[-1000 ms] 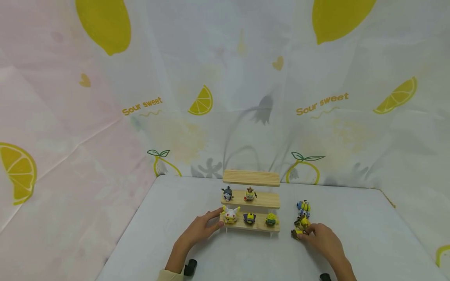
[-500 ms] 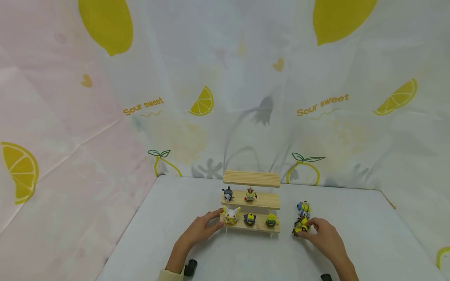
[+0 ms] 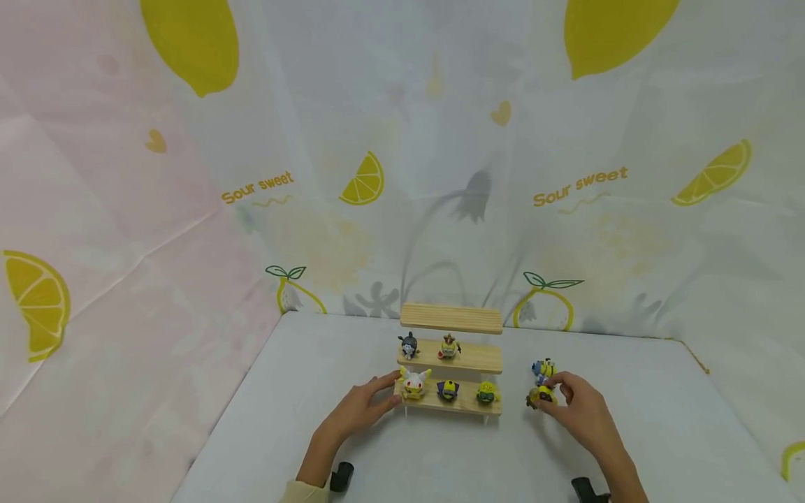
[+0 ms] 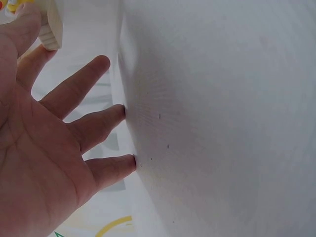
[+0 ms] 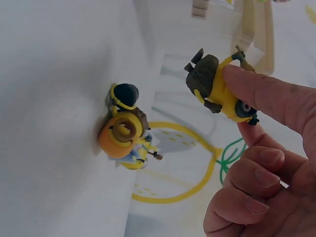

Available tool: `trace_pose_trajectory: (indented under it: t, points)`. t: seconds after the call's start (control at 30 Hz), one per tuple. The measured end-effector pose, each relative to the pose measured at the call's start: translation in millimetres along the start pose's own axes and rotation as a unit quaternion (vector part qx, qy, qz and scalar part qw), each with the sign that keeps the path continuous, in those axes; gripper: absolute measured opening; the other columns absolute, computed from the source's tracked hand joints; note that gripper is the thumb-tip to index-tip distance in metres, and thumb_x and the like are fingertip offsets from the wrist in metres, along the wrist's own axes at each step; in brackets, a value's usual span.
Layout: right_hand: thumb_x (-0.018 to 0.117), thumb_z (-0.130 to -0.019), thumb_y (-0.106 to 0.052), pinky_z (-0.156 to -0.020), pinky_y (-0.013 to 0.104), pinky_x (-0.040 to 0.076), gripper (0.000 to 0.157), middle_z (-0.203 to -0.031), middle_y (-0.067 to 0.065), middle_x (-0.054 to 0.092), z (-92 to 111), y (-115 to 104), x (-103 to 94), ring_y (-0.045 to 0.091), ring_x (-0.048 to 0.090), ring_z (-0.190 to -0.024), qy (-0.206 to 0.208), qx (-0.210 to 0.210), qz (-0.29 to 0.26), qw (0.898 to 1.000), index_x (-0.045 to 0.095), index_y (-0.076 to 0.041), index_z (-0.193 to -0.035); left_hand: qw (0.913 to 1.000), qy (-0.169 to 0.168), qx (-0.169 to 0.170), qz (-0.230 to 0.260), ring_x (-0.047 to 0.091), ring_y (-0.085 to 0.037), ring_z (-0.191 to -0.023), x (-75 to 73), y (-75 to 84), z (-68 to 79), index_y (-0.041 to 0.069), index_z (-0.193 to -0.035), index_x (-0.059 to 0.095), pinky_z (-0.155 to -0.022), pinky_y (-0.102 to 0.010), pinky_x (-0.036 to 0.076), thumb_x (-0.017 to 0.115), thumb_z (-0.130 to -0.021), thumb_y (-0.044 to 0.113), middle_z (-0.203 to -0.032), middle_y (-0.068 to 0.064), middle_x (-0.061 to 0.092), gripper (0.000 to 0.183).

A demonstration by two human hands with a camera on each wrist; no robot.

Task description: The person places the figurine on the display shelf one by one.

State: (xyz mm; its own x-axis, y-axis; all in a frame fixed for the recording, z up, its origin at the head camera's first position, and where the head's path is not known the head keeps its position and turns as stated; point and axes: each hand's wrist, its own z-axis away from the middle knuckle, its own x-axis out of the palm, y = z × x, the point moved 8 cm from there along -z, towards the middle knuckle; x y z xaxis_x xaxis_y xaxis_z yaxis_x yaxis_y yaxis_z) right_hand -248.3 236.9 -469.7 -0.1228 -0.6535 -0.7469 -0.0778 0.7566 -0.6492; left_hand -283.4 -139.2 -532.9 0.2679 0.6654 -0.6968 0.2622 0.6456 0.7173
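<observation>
My right hand (image 3: pixel 585 412) pinches a small yellow minion figurine (image 5: pixel 224 94) with a dark brown lower part between thumb and index finger. In the right wrist view it is tilted and apart from the table. Several other minion figurines (image 5: pixel 126 133), one with an orange-brown top, stand close together behind it; in the head view the held one overlaps them. My left hand (image 3: pixel 361 412) has its fingers spread, thumb and index fingertip at the left end of the lowest plank of a wooden tiered display shelf (image 3: pixel 465 399). Two other fingertips touch the white surface in the left wrist view.
On the lowest tier stand a white, yellow-eared figurine (image 3: pixel 414 383), a purple-winged one (image 3: pixel 448 390) and a green-goggled one (image 3: pixel 487 392). The middle tier bears a dark-capped figurine (image 3: pixel 409 346) and a crowned one (image 3: pixel 449 347). Lemon-print cloth (image 3: pixel 440 140) hangs behind the white table (image 3: pixel 453 461).
My right hand has moved away from me with the pinched minion figurine, up toward the other loose figurines. The left hand keeps its place at the shelf.
</observation>
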Motion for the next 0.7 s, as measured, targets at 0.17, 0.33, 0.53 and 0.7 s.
trace_pose_trajectory:
  t: [0.17,0.33,0.53,0.7]
  points:
    - [0.084,-0.078,-0.016,-0.051,0.027,0.028,0.034,-0.074,0.004,0.041,-6.9,-10.2,-5.4,0.014,0.034,-0.063,0.012,-0.014,-0.011,1.0,0.066,-0.006,-0.106,1.0,-0.001,-0.002,-0.001,0.038,-0.045,-0.136,0.0,-0.3,-0.7,0.025,-0.146,0.051,-0.106,-0.073,0.02,0.057,-0.095,0.055,-0.146,-0.005,0.05,0.06]
    - [0.083,-0.08,-0.016,-0.052,0.027,0.028,0.034,-0.075,0.006,0.042,-14.5,-22.3,-8.0,0.015,0.035,-0.065,0.019,-0.019,-0.023,0.999,0.066,-0.005,-0.107,1.0,-0.003,-0.003,0.0,0.037,-0.045,-0.137,0.1,-0.7,-1.4,0.023,-0.146,0.05,-0.106,-0.073,0.019,0.057,-0.096,0.055,-0.146,-0.005,0.05,0.06]
    - [0.084,-0.08,-0.014,-0.051,0.027,0.029,0.032,-0.072,0.003,0.039,-22.4,-35.7,-12.1,0.015,0.035,-0.063,0.035,-0.039,-0.03,0.998,0.067,-0.006,-0.106,1.0,-0.003,0.0,0.0,0.038,-0.045,-0.136,1.1,-1.2,-1.7,0.022,-0.146,0.051,-0.106,-0.074,0.019,0.057,-0.096,0.054,-0.145,-0.005,0.051,0.06]
    - [0.084,-0.079,-0.013,-0.05,0.027,0.029,0.03,-0.069,0.0,0.034,-28.7,-44.3,-12.9,0.014,0.032,-0.06,0.054,-0.056,-0.042,0.996,0.067,-0.008,-0.103,1.0,-0.003,-0.005,-0.003,0.038,-0.045,-0.136,0.8,-1.5,-1.3,0.022,-0.146,0.051,-0.106,-0.073,0.02,0.057,-0.095,0.055,-0.146,-0.005,0.05,0.06]
